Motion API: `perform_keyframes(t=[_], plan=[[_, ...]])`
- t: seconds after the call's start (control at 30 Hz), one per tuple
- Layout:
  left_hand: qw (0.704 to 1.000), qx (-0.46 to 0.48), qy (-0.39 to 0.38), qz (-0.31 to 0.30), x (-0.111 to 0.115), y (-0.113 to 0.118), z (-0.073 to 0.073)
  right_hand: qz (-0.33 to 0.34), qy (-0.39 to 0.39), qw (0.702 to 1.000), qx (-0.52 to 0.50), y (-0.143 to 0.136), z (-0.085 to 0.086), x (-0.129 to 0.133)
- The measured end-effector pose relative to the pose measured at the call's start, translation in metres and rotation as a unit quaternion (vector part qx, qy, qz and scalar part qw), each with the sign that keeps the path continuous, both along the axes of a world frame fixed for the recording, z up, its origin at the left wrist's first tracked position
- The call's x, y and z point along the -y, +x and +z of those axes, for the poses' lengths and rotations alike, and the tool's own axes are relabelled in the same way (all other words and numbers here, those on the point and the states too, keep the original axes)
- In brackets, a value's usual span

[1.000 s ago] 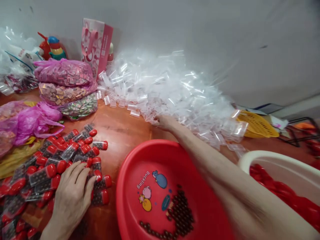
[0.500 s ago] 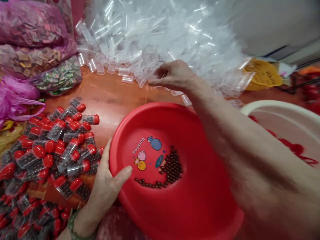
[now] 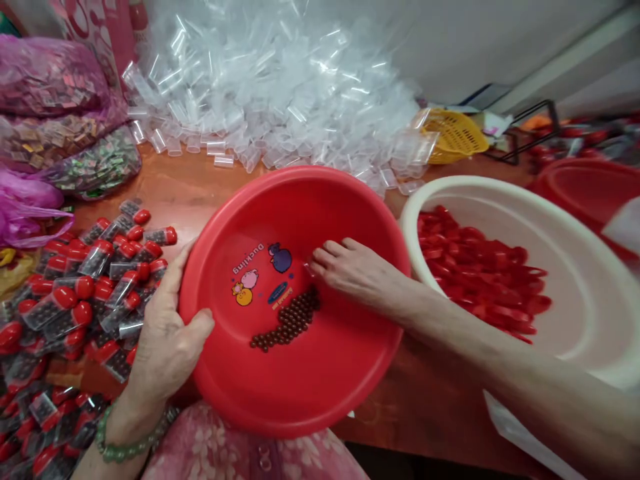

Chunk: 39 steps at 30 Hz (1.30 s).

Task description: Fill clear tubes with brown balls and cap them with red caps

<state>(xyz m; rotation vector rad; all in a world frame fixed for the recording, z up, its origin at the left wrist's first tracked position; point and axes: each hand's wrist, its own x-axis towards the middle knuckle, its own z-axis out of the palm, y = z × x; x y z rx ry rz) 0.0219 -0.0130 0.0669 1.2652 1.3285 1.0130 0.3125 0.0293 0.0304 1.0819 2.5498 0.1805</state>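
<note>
My left hand (image 3: 170, 333) grips the left rim of a red plastic basin (image 3: 350, 373), thumb inside and fingers outside. The basin tilts towards me, with small dark brown balls (image 3: 295, 320) gathered on its floor beside a printed duckling picture. Inside it, my right hand (image 3: 350, 267) is closed just above the balls. A faint clear edge shows under its fingertips, apparently a clear plastic tube (image 3: 309, 268), mostly hidden by the fingers. Loose clear tubes (image 3: 280, 100) are heaped behind the basin.
Left of the basin lie many ball-filled tubes with red caps (image 3: 100, 260). Bags of small packets (image 3: 90, 160) stand behind them. At right, a cream basin (image 3: 575, 267) holds red plastic pieces (image 3: 480, 280). A yellow basket (image 3: 455, 137) is further back.
My right hand has moved from the edge of the clear tube heap down into the red basin. The brown balls have shifted within it; the view has swung right. My left hand keeps the rim.
</note>
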Motion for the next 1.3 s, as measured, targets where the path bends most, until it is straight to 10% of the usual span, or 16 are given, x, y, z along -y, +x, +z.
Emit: perform_keyframes(t=[0.5, 1.3], plan=[[0.998, 0.051, 0.029, -0.027, 0.0, 0.03, 0.038, 0.025, -0.21, 0.974, -0.086, -0.015, -0.035, 0.037], [0.998, 0.001, 0.039, -0.043, 0.001, 0.043, 0.046, -0.032, -0.445, 0.793, -0.414, -0.079, -0.004, 0.052]])
